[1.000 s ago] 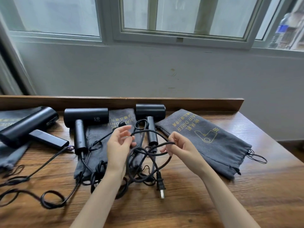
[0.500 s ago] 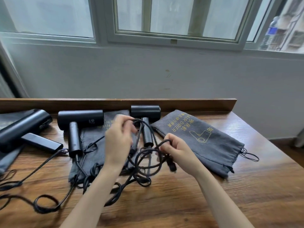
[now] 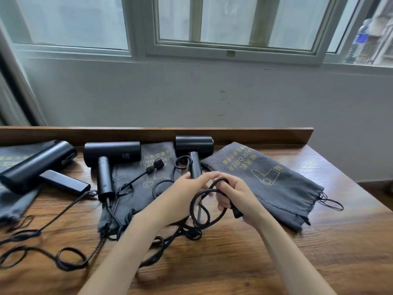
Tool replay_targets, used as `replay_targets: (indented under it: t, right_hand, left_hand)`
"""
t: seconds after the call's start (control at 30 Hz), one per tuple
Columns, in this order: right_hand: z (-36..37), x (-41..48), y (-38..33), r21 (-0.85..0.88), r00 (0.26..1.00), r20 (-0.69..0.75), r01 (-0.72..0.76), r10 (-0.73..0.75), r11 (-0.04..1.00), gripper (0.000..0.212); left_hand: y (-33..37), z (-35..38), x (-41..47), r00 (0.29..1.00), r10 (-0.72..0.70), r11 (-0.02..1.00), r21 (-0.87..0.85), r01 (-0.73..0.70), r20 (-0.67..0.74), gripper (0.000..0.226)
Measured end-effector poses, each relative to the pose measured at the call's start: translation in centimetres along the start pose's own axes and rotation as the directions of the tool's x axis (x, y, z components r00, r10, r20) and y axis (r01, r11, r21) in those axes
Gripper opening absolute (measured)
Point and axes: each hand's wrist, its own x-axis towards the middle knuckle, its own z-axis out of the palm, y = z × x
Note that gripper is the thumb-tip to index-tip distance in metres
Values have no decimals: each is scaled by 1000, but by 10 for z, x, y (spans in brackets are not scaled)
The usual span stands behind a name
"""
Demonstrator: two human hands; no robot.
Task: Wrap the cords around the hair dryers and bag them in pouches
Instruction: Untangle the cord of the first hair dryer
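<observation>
The left dryer (image 3: pixel 36 165) and middle dryer (image 3: pixel 111 153) lay on the surface (image 3: pixel 276 262), their cords (image 3: pixel 66 210) loose, awaiting their turn, I judged. My left grip (image 3: pixel 180 194) reached into the cord (image 3: pixel 192 204) loop, and blur hid whether it held. The right grip (image 3: pixel 236 194) clenched that cord near its plug, probably gathering slack to wind round the right dryer (image 3: pixel 194 145). Its pouch (image 3: pixel 265 177) lay flat to the right, ready.

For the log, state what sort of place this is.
Probably a hotel or workshop back room: identical black hair dryers and printed grey pouches lie on a wooden table under a window.
</observation>
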Motion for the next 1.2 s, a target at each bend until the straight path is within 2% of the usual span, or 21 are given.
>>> replay_targets:
  t: [0.07, 0.13, 0.2, 0.27, 0.33, 0.43, 0.5, 0.57, 0.63, 0.7, 0.73, 0.8, 0.83, 0.9, 0.93, 1.0, 1.03, 1.1, 1.17, 1.2]
  right_hand:
    - [-5, 0, 2, -61, 999, -31, 14, -16, 998, 22]
    - [-9, 0, 5, -109, 997, -76, 24, -33, 994, 22]
    - [-9, 1, 7, -140, 993, -106, 27, -42, 990, 21]
    - [-7, 1, 8, -152, 993, -113, 8, -26, 988, 20]
    - [-8, -1, 7, -126, 998, -68, -19, 10, 992, 19]
    - [-13, -8, 3, -114, 997, 58, -51, 58, 992, 18]
    - [-14, -10, 1, -174, 997, 42, -56, 65, 983, 17]
    - [-14, -9, 3, -214, 997, -43, -76, 69, 974, 13]
    - [-14, -7, 5, -220, 988, -137, -107, 78, 970, 8]
    - [-15, -4, 6, -261, 963, -264, -132, 61, 956, 7]
    - [-15, -3, 7, -288, 943, -332, -137, 36, 948, 9]
    - [-13, 1, 8, -301, 900, -436, -128, -17, 945, 17]
    - [-11, 3, 8, -250, 885, -465, -112, -17, 962, 24]
    - [-7, 7, 6, -26, 878, -478, -46, 28, 999, 35]
    - [-6, 8, 5, 81, 882, -468, -21, 57, 996, 38]
    - [-5, 6, 1, 180, 905, -416, -17, 92, 984, 39]
    - [-3, 5, -1, 190, 922, -376, -24, 95, 982, 39]
    - [0, 3, -3, 154, 947, -309, -37, 83, 987, 38]
    - [1, 2, -2, 113, 958, -274, -50, 80, 992, 33]
    - [0, 2, -1, 98, 962, -260, -63, 87, 993, 30]
  left_hand:
    - [4, -2, -10, 993, 116, 979, -167, -117, -20, 36]
    - [4, -2, -21, 990, 138, 936, -323, -139, -27, 23]
    - [6, 3, -20, 990, 121, 932, -336, -139, -74, 17]
    - [6, 5, -16, 971, 49, 947, -299, -119, -232, 17]
    - [4, 6, -17, 917, -48, 944, -318, -88, -395, 19]
    - [-2, 6, -16, 860, -208, 889, -456, -33, -466, 22]
    - [-2, 4, -15, 851, -254, 853, -521, -26, -459, 22]
    - [-1, 1, -15, 858, -277, 826, -563, -17, -432, 22]
    - [3, -6, -16, 868, -317, 745, -666, -20, -381, 21]
    - [7, -13, -19, 909, -301, 649, -760, -27, -289, 21]
    - [9, -16, -21, 938, -248, 630, -776, -35, -243, 22]
    - [17, -17, -25, 985, -119, 679, -734, -11, -124, 23]
    - [22, -15, -25, 996, -72, 731, -682, 16, -54, 22]
    - [25, -5, -24, 999, -49, 821, -569, 49, 16, 16]
    - [27, 1, -22, 997, -73, 849, -526, 57, -11, 9]
    - [27, 12, -19, 975, -186, 849, -520, 96, -124, 24]
    - [26, 15, -17, 961, -239, 802, -586, 113, -142, 30]
    - [29, 18, -13, 955, -276, 710, -692, 129, -106, 29]
    - [27, 21, -10, 957, -250, 807, -579, 120, -150, 14]
    - [26, 22, -8, 947, -262, 822, -556, 118, -186, 5]
